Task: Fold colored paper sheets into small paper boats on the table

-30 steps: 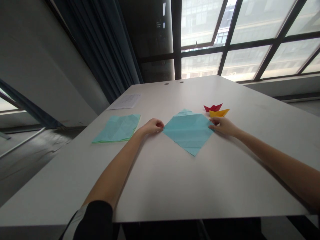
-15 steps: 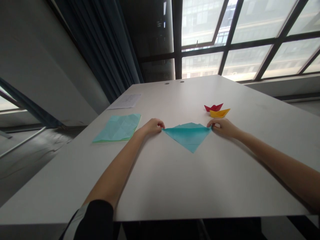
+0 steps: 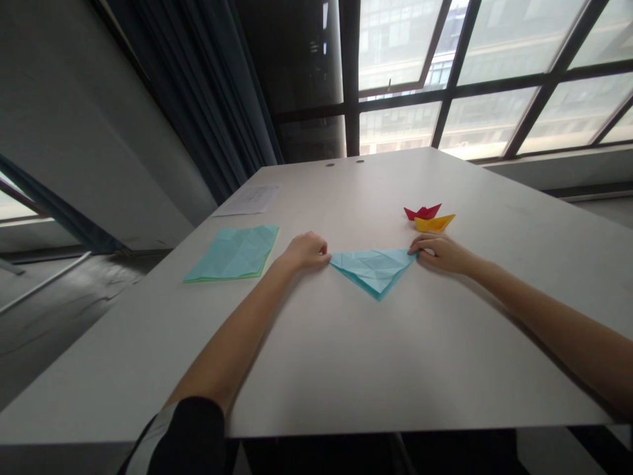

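Blue paper triangle, one, creased, double-layered; I have its end corners pinched in my left hand and right hand; smooth white table beneath.

Black left sleeve with what looks like a pale grey band; both forearms bare.

2 hands, 1 folded sht, 2 ppr boats, 1 ppr pile, 1 tbl.
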The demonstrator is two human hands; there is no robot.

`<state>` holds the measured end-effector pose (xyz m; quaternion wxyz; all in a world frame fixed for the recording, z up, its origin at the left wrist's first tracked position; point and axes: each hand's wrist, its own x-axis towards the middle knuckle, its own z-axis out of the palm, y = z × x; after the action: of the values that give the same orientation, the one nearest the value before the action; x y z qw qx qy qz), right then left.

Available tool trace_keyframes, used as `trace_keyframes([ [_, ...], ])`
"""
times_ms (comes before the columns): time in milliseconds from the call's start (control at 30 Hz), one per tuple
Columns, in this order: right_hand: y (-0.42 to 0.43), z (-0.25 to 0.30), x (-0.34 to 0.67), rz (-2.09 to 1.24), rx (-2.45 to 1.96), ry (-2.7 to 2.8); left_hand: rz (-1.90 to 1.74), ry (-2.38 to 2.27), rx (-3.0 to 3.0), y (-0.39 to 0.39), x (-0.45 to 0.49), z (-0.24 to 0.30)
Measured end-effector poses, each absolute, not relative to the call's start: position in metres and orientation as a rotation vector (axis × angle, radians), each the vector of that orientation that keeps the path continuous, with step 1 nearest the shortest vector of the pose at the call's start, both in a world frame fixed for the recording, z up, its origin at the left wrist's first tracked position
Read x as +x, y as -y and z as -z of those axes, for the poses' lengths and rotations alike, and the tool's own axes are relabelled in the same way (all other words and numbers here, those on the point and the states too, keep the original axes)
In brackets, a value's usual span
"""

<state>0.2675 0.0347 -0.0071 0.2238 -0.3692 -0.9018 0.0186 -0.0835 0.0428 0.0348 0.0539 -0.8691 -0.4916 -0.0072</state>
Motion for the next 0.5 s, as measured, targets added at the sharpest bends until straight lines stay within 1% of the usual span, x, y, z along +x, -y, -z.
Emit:
trace_keyframes([
  [100, -0.027, 0.001, 0.257, 0.132, -1.104, 2.510, 0.027, 1.391, -2.565, -0.028, -0.061, -0.037],
  [200, -0.018, -0.004, 0.242, 0.201, -1.127, 2.481, 0.036, 1.311, -2.593, -0.012, -0.034, -0.034],
  [367, -0.004, -0.004, 0.215, 0.103, -1.039, 2.521, 0.073, 1.401, -2.684, 0.011, -0.006, -0.021],
  [500, 0.003, 0.001, 0.204, -0.017, -1.035, 2.557, -0.018, 1.615, -2.752, 0.019, -0.003, -0.012],
])
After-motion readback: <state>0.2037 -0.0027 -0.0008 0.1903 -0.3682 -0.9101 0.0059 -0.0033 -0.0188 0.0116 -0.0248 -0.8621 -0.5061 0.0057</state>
